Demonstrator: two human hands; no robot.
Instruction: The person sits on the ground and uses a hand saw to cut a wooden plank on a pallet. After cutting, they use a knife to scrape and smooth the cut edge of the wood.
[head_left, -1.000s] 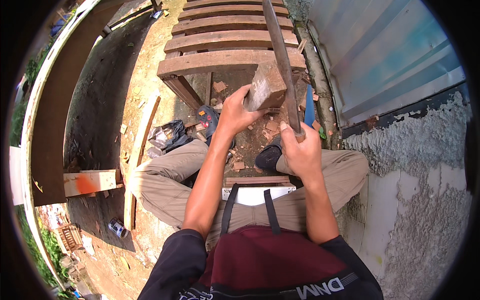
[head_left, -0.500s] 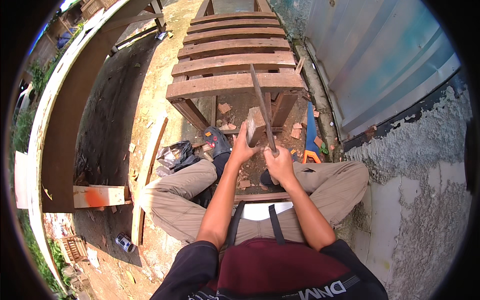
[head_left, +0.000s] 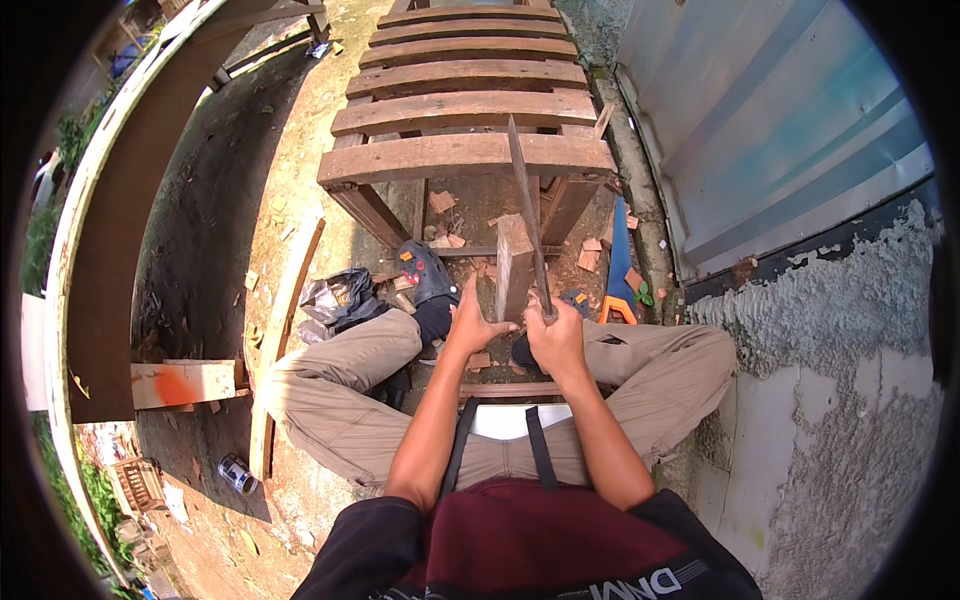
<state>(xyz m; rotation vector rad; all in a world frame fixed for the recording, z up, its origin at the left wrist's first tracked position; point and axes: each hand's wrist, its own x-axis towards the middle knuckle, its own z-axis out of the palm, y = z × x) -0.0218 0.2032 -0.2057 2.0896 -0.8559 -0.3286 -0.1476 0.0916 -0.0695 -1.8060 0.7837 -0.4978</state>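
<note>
A short wood block stands upright between my hands, its pale, rough side facing left. My left hand is beside its lower left, fingers stretched and spread apart from the thumb. The thumb tip comes close to the block's foot; whether it touches I cannot tell. My right hand is closed around a machete, most of its grip hidden in the fist. Its long dark blade points up and away, along the block's right side, with its tip in front of the slatted bench from this viewpoint.
A blue handsaw with an orange handle lies right of the bench leg. Wood chips litter the ground. A long plank and a plastic bag lie left, near a can. A metal sheet wall rises at right.
My left hand has come off the block's side, lower and left, with its fingers opened. The block stands more upright. The machete stays in my right hand, its blade slightly shifted right.
</note>
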